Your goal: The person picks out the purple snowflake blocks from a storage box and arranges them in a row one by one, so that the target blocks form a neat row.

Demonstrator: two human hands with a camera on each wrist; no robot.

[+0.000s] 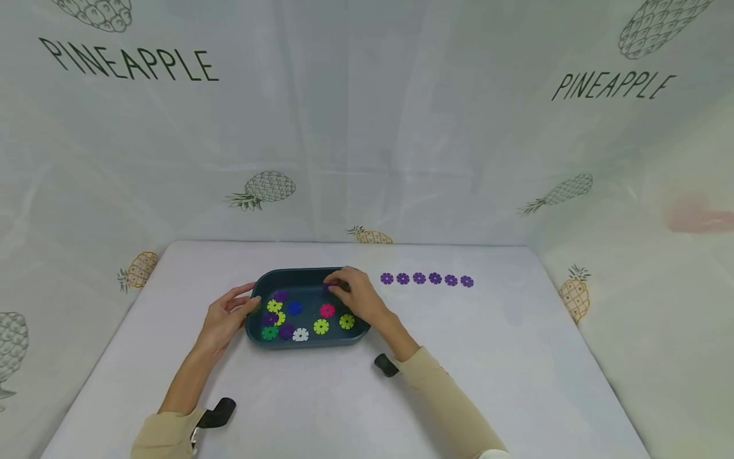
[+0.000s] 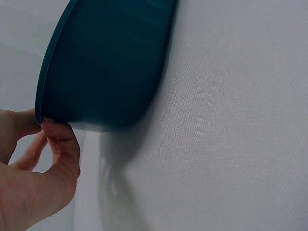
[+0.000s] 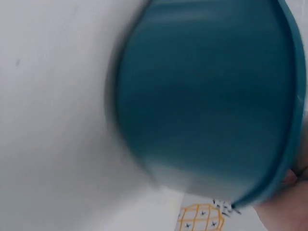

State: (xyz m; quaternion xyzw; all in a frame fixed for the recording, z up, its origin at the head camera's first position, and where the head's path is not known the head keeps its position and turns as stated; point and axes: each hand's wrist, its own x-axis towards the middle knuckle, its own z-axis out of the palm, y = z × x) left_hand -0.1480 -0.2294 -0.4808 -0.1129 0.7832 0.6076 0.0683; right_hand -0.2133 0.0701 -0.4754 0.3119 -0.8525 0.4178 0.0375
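A dark teal tray [image 1: 306, 345] stands on the table with several notched, flower-shaped plastic discs inside. Among them are a pink disc [image 1: 327, 310], a blue disc [image 1: 295, 308], a white disc [image 1: 301, 335] and a green disc [image 1: 269, 333]; others are yellow or purple. At the tray's left end, my left hand [image 1: 225, 319] pinches the rim between thumb and fingers, as the left wrist view also shows. My right hand [image 1: 359, 295] reaches over the right end and pinches a purple disc, mostly covered by the fingers. In the right wrist view the tray wall hides most of that hand.
Several purple discs, one of them this purple disc [image 1: 419, 278], lie in a row right of the tray. A white table [image 1: 516, 357] lies beneath, with a pineapple-printed curtain [image 1: 390, 127] behind it. Black wrist-worn pieces stick out at both forearms.
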